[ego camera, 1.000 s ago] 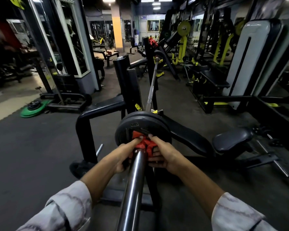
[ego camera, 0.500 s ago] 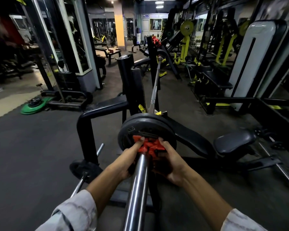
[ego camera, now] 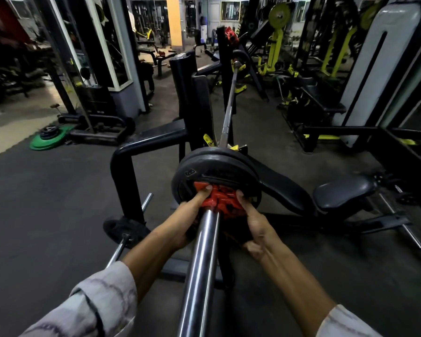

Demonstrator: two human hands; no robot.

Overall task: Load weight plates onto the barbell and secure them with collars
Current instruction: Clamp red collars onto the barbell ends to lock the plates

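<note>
Item: red collar, on barbell sleeve, flush against black weight plates, frame centre.
My left hand grips collar from 9 o'clock, right hand from 3 o'clock; purpose, I judge: seat clamp square, stop plates sliding.
Bench seat at 3 o'clock.

We see a chrome barbell running away from us, with black weight plates seated on its sleeve. A red collar sits on the sleeve, touching the outer plate. Our left hand and right hand grip the collar from either side. Green plates lie on the floor, far left.
</note>
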